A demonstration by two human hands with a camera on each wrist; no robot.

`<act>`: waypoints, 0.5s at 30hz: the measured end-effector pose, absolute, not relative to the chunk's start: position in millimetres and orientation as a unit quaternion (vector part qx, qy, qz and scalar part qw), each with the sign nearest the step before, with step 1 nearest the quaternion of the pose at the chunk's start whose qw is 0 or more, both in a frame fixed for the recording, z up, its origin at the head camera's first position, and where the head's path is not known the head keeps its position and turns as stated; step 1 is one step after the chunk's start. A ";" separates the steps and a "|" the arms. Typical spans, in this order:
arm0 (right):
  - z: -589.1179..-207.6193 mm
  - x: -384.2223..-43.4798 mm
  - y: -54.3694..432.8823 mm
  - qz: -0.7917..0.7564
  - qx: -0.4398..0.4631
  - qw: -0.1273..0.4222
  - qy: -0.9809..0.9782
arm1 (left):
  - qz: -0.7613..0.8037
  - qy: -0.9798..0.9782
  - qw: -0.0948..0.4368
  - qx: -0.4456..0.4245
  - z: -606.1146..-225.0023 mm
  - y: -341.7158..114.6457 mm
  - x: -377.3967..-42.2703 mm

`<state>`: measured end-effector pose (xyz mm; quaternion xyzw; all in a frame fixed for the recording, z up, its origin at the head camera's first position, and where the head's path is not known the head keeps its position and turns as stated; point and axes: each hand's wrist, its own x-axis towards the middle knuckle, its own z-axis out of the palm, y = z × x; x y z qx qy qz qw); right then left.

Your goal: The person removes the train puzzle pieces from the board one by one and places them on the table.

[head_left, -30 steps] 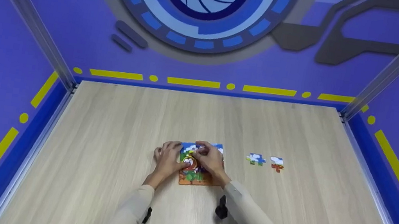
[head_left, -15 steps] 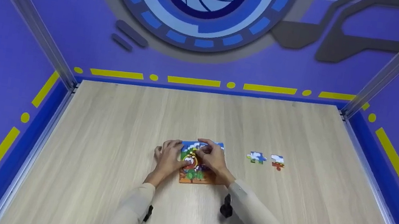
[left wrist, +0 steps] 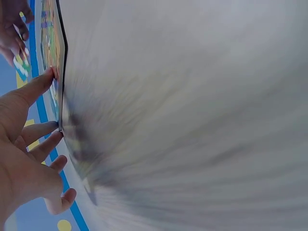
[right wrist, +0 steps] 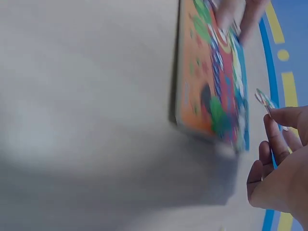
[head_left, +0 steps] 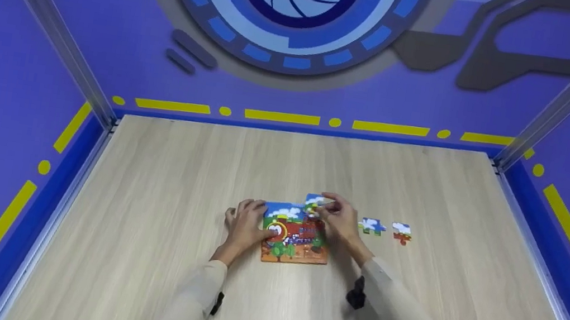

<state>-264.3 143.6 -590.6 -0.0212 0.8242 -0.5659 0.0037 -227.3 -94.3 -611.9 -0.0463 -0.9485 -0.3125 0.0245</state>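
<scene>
A colourful jigsaw puzzle in a flat board lies on the wooden table. My left hand holds it at the left side, the thumb on the picture and two fingertips against the edge, as the left wrist view shows. Above the puzzle's upper right corner, my right hand pinches a jigsaw piece with blue, white and green on it. That piece stands tilted between thumb and finger in the right wrist view. Where it was, the puzzle's top right shows reddish board.
Two loose jigsaw pieces lie right of the right hand: a blue, white and green one and a white and red one. Blue walls with metal corner posts enclose the table at the back and sides.
My right hand has moved up and to the right off the puzzle with a jigsaw piece pinched in it. The left hand stays at the puzzle's left edge.
</scene>
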 end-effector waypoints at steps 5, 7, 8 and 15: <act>-585.8 -271.3 181.2 -0.544 0.008 -0.017 0.839 | -0.312 -0.949 0.023 -0.047 -614.5 -90.3 -227.9; -585.7 -271.9 192.8 -0.529 0.011 -0.022 0.849 | -0.312 -0.949 0.024 -0.047 -614.7 -90.3 -228.1; -586.0 -271.4 197.9 -0.521 0.011 -0.022 0.853 | -0.312 -0.949 0.024 -0.047 -614.7 -90.6 -228.3; -592.8 -264.1 217.2 -0.483 -0.001 -0.016 0.876 | -0.312 -0.948 0.028 -0.047 -614.9 -94.1 -228.5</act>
